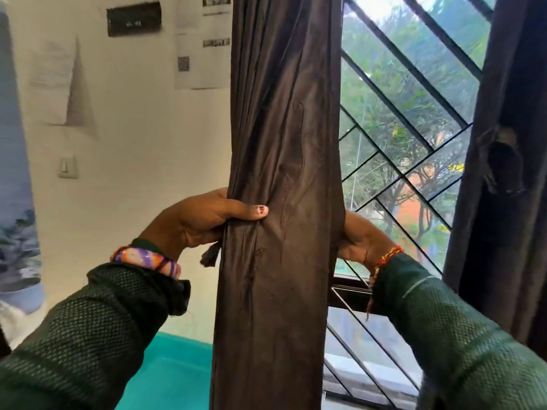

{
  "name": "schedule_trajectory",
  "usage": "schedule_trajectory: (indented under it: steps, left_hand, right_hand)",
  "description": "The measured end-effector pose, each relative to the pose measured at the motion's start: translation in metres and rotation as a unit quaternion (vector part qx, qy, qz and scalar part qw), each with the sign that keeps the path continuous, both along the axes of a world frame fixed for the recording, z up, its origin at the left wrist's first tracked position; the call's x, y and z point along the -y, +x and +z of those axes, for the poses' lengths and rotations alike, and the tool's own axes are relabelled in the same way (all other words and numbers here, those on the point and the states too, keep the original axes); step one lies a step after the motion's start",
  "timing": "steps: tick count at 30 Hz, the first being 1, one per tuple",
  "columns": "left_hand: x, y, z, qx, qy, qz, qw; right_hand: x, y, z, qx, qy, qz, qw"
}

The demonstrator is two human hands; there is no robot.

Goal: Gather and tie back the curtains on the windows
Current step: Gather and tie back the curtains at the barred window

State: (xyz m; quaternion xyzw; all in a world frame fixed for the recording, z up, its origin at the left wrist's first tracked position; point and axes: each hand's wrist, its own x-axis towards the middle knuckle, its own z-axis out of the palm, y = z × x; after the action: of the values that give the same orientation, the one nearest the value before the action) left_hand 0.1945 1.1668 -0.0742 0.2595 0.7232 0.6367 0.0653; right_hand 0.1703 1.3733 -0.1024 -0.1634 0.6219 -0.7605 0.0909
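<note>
From the head camera, a long dark brown curtain of smooth, creased fabric (pixel 281 173) hangs gathered into one narrow column in front of the left part of a window with black diagonal metal grille bars (pixel 414 84). The left hand (pixel 204 220) grips the bundle's left edge, thumb laid across the front and the fingers wrapped out of sight behind. The right hand (pixel 359 241) reaches round the right edge; only its heel and wrist show, so it seems to be clasping the cloth from behind, though its fingers are hidden. Held from both sides at one height, the folds are squeezed together, probably so a tie can go round at that level. A short dark frayed end (pixel 211 255) hangs just below the left palm, perhaps the tie-back itself; blur makes that uncertain.

At the right edge a second dark brown curtain (pixel 509 173) already hangs bunched, with a knot-like lump partway down.

On the white wall (pixel 133 128) are pinned printed paper sheets (pixel 201 54), a small dark plaque (pixel 134 19) and a pale light switch (pixel 68 167). None of the writing on them is legible.
</note>
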Motion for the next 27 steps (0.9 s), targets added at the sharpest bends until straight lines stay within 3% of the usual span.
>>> schedule_trajectory:
  steps: [3,9,16,19,22,25,27]
  left_hand:
    - [-0.006,0.005,0.002,-0.013,-0.03,0.028,0.999]
    - [-0.024,0.02,0.003,-0.042,-0.099,0.104,0.989]
    - [-0.038,0.02,0.001,-0.102,-0.191,0.215,0.952]
    - [-0.047,0.011,-0.004,-0.15,-0.224,0.29,0.918]
    - [-0.058,0.008,-0.009,-0.218,-0.275,0.374,0.859]
    - [-0.069,0.012,-0.012,-0.268,-0.348,0.457,0.773]
    - [-0.073,0.014,-0.014,-0.273,-0.378,0.487,0.738]
  right_hand:
    - [-0.017,0.007,0.014,-0.046,0.029,0.025,0.998]
    - [-0.033,0.013,0.03,-0.138,0.188,-0.007,0.972]
    - [-0.055,0.012,0.046,-0.255,0.353,-0.193,0.879]
    - [-0.058,0.019,0.045,-0.281,0.375,-0.258,0.845]
    - [-0.059,0.028,0.041,-0.298,0.375,-0.299,0.825]
    - [-0.06,0.039,0.036,-0.376,0.373,-0.389,0.754]
    - [-0.061,0.046,0.033,-0.411,0.38,-0.444,0.7]
